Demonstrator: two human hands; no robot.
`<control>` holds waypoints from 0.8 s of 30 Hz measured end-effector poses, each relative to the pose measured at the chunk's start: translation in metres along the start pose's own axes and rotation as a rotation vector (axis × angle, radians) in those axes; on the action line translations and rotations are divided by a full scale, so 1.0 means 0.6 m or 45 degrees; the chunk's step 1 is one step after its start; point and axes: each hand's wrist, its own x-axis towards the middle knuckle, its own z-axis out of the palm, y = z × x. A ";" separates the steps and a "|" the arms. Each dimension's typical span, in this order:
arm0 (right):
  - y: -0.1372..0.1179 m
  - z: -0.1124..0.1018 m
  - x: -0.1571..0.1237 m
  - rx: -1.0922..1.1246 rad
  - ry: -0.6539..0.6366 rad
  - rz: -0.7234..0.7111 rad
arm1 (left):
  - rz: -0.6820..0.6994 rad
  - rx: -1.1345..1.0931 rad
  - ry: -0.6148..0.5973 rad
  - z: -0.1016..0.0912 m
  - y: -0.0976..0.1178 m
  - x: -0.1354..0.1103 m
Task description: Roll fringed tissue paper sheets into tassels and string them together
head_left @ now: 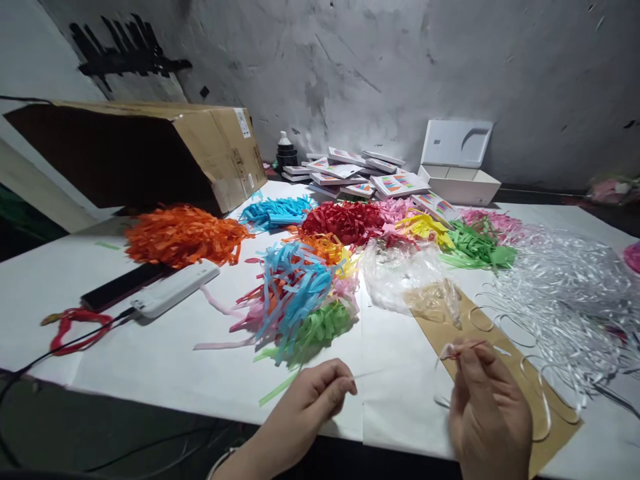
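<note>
My left hand [313, 407] is closed in a pinch on the end of a thin white ribbon [369, 373], which runs faintly to the right. My right hand [493, 407] pinches a small red-and-white piece [463, 348] between thumb and fingers; its exact kind is too small to make out. A loop of ribbon hangs below it. Just beyond my left hand lies a bundle of blue tissue paper strips [295, 287] with green strips [325, 325] beside it. Under and beside my right hand is a brown paper sheet [555, 427]. A heap of silvery white ribbon [560, 300] spreads to its right.
Orange strips [185, 233], red strips [345, 223] and a clear plastic bag [395, 273] lie further back. A white power bank [175, 288] with a cable is at left. Behind stand a cardboard box [220, 153], stacked flat boxes [345, 172] and an open white case [460, 183].
</note>
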 end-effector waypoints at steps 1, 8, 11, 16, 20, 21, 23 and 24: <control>-0.002 -0.006 0.011 -0.008 0.014 -0.024 | 0.035 0.043 0.059 -0.011 0.002 0.003; -0.004 -0.005 0.036 -0.073 -0.292 -0.156 | 0.257 0.605 0.238 -0.046 0.044 0.005; -0.011 0.011 0.027 -0.083 -0.469 -0.160 | 0.315 0.555 0.186 -0.015 0.060 0.006; -0.034 0.023 0.012 -0.160 -0.625 -0.204 | 0.371 0.156 -0.106 0.060 0.065 0.033; -0.045 0.020 0.009 -0.227 -0.656 -0.224 | 0.237 -0.151 -0.154 0.090 0.051 0.059; -0.045 0.018 0.009 -0.233 -0.641 -0.217 | 0.205 -0.169 -0.155 0.091 0.048 0.062; -0.040 0.017 0.007 -0.212 -0.597 -0.195 | 0.185 -0.169 -0.171 0.089 0.043 0.064; -0.035 0.017 0.006 -0.182 -0.567 -0.180 | 0.192 -0.159 -0.176 0.087 0.042 0.064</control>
